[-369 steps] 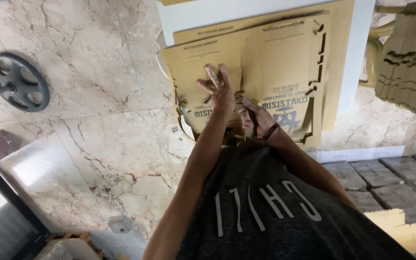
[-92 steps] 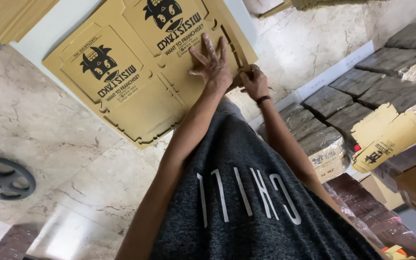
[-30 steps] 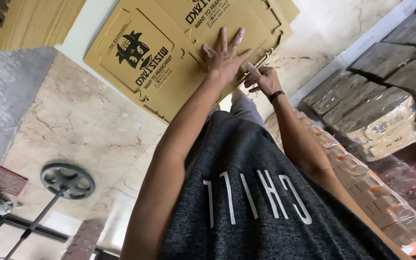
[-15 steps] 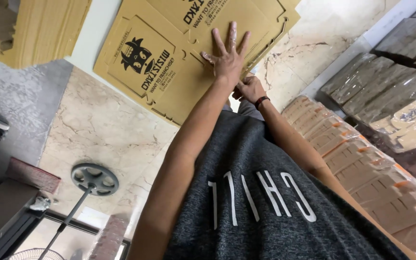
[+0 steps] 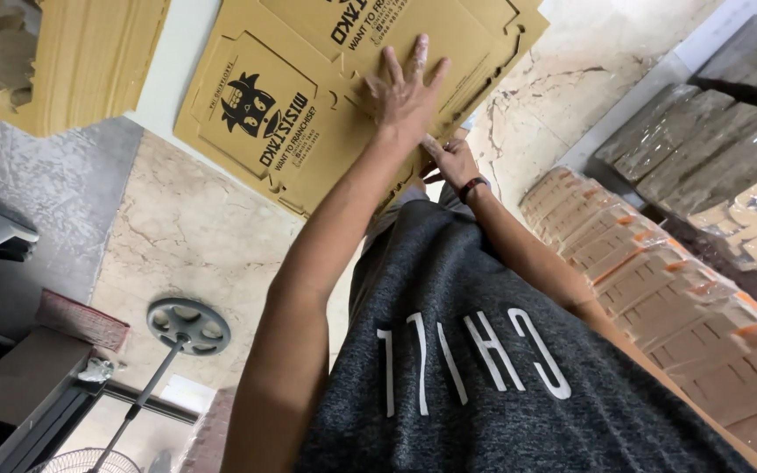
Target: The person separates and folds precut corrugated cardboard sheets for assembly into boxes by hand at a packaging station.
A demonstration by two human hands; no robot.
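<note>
The fingers (image 5: 413, 66) of the left hand (image 5: 403, 98) are spread apart and pressed flat on a flat die-cut cardboard box blank (image 5: 308, 114) lying on the white table (image 5: 168, 70), near its front edge. The right hand (image 5: 451, 162) is curled at the blank's near edge, fingers together; whether it grips cannot be told. Wrapped bundles of folded cartons (image 5: 659, 289) are stacked well to the right.

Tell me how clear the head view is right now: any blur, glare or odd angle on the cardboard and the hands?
Head view: evenly lit, no glare; the flat cardboard sheet and left hand are sharp; the right hand is partly hidden behind the left arm; the frame is steeply tilted, edges stretched by the wide lens.
</note>
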